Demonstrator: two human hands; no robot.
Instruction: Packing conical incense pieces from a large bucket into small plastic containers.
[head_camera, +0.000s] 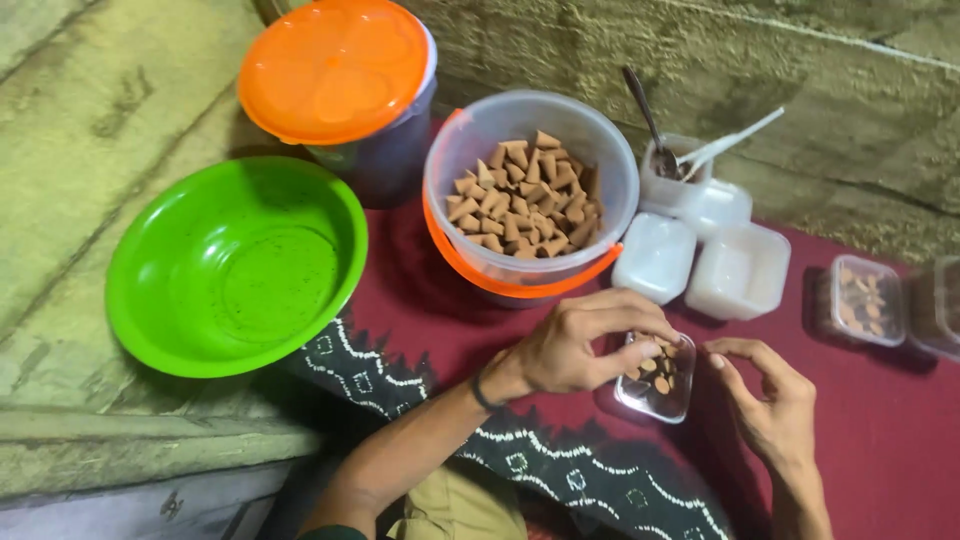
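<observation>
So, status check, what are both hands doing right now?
Left hand over small clear box, fingers on cones inside. Right hand open beside box. Cone bucket behind; nothing in the way.

Lighting as I read it: dim, soft overhead light, glare on the orange lid (335, 68), mild overall softness, right edge darker.

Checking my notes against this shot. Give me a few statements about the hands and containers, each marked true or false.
1. The left hand reaches into the small clear box. True.
2. The green bowl is full of cones. False: it holds none.
3. The clear bucket holds brown cones. True.
4. The right hand grips a spoon. False: it holds nothing, beside the small box.
5. The orange lid lies on the cloth. False: it sits on a container.
</observation>
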